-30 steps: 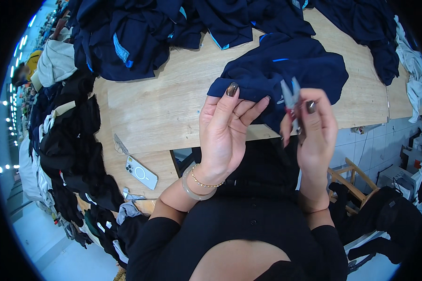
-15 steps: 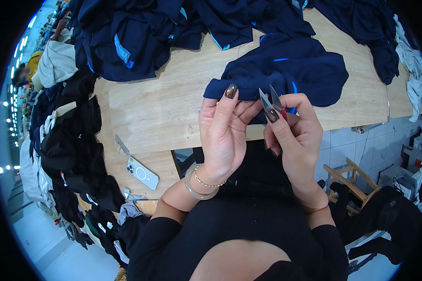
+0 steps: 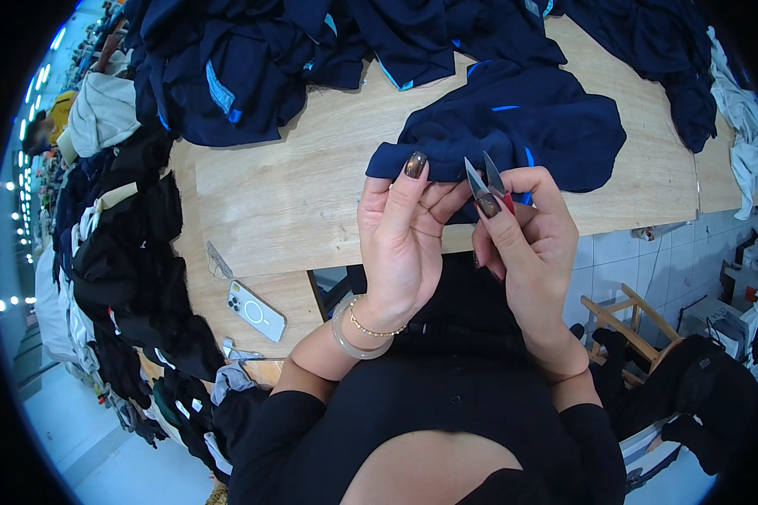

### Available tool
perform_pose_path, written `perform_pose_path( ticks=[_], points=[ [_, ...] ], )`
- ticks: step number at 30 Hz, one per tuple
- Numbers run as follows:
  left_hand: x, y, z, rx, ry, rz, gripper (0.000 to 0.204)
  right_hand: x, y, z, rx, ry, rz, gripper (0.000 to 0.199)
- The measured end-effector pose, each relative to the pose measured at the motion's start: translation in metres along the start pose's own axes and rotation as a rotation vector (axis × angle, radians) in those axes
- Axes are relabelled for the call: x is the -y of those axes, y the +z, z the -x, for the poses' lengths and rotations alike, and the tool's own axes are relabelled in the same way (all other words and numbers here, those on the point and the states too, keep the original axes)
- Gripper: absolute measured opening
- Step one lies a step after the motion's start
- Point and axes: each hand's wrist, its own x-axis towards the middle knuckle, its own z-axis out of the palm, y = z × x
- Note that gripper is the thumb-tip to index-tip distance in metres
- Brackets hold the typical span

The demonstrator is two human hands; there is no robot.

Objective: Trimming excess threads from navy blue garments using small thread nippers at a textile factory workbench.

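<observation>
A navy garment [image 3: 556, 126] with bright blue strips lies on the wooden table, its near edge lifted toward me. My left hand [image 3: 404, 227] grips that edge, thumb on top and fingers behind the cloth. In my right hand [image 3: 531, 240] is a pair of thread snips [image 3: 483, 181] with a red part by my thumb. Their two pointed blades stand apart and point up, close to the cloth right of my left fingertips. Whether the blades touch the fabric I cannot tell.
More navy garments [image 3: 219, 67] are heaped along the far side of the table [image 3: 286, 202]. A white phone [image 3: 257, 310] lies near the left edge. Dark clothes [image 3: 135, 261] pile up at the left. A wooden stool [image 3: 632, 324] stands on the floor at right.
My hands, the snips and the garment hold almost the same place. At the lower right, the dark shape beside the stool has shifted slightly.
</observation>
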Motion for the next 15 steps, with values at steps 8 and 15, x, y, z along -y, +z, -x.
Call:
perform_pose_path(
  ticks=[8,15],
  points=[
    [-0.0002,-0.0004,0.0006,-0.007,0.006,0.004,0.019,-0.0008,0.0003,-0.0004,0.0,0.011,-0.018,0.012],
    [-0.0012,0.0004,-0.0011,0.003,0.002,-0.006,0.019,-0.0007,-0.0007,-0.0021,0.018,-0.005,0.0,0.012]
  ],
)
